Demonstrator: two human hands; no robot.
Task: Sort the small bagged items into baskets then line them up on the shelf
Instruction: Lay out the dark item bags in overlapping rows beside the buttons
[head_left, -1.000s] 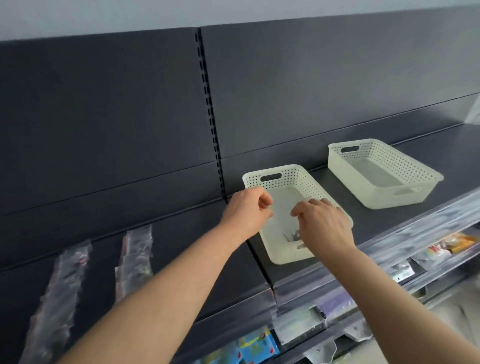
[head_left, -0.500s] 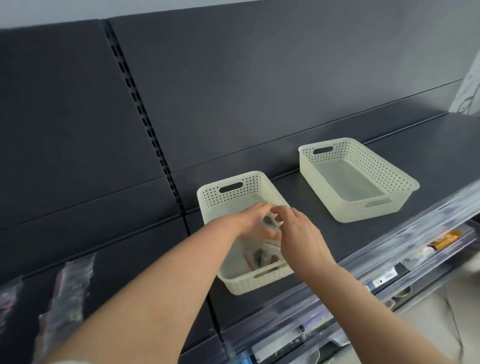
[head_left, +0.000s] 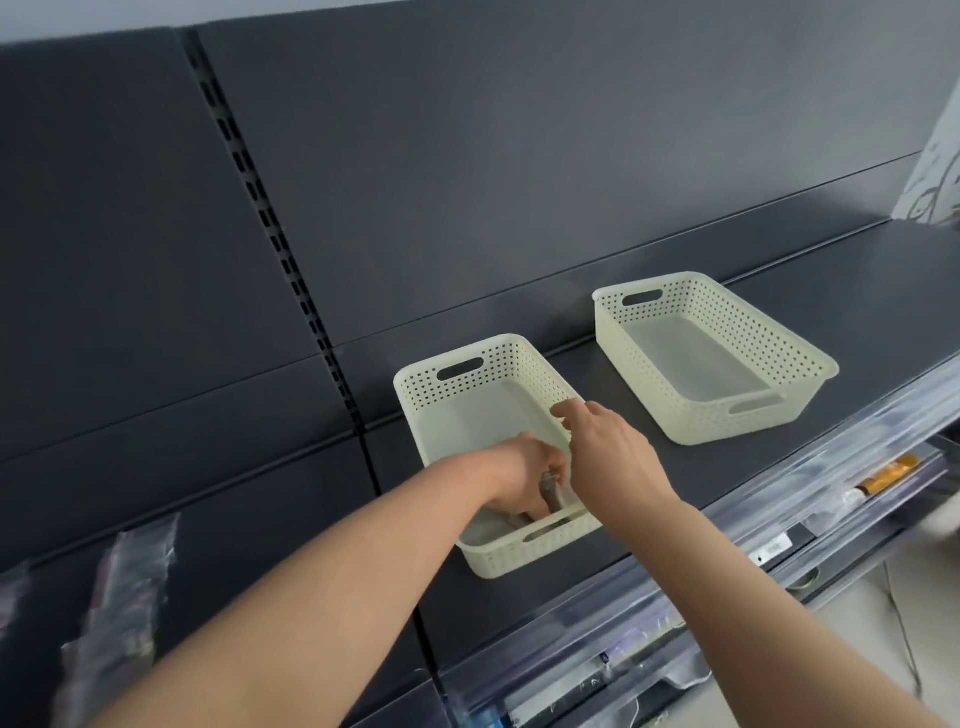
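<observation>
Left grip (head_left: 522, 480) seemingly round bag (head_left: 551, 498)

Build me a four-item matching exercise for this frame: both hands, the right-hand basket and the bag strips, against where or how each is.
1. left hand
2. right hand
3. right basket
4. bag strips

A. lying on the left shelf section
B. empty
C. inside the left basket, gripping a small bagged item
D. above the left basket's right rim

Pairs: 1-C, 2-D, 3-B, 4-A.
</observation>
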